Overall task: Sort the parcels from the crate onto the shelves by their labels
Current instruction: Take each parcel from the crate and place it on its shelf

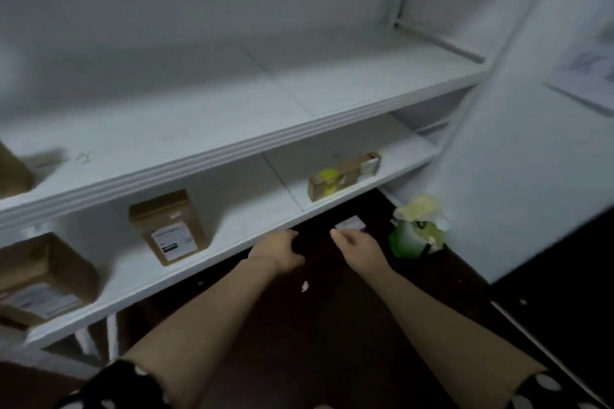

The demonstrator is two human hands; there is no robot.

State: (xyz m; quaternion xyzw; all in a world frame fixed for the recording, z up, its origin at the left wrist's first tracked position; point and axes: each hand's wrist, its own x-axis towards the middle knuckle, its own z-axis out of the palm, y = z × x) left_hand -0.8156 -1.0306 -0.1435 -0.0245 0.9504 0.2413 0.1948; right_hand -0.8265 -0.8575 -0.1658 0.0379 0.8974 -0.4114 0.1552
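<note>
Spotted sleeves (113,385) sit at the frame bottom, both bare forearms stretched forward and down toward the dark floor below the lower shelf (232,242). Left to right on that shelf: a cardboard parcel (43,279) at far left, a labelled brown parcel (169,227) propped up, and a long narrow carton (344,176) with a yellow patch, further back. All look light and stiff, with corners that would crush; best gripped across the short sides. The left hand (275,252) hangs just below the shelf lip, fingers loosely curled, empty. The right hand (358,249) is beside it, fingers tucked; a small white card (350,223) lies just past them, contact unclear. A green-and-yellow object (415,231) is at far right. Crate not in view.
</note>
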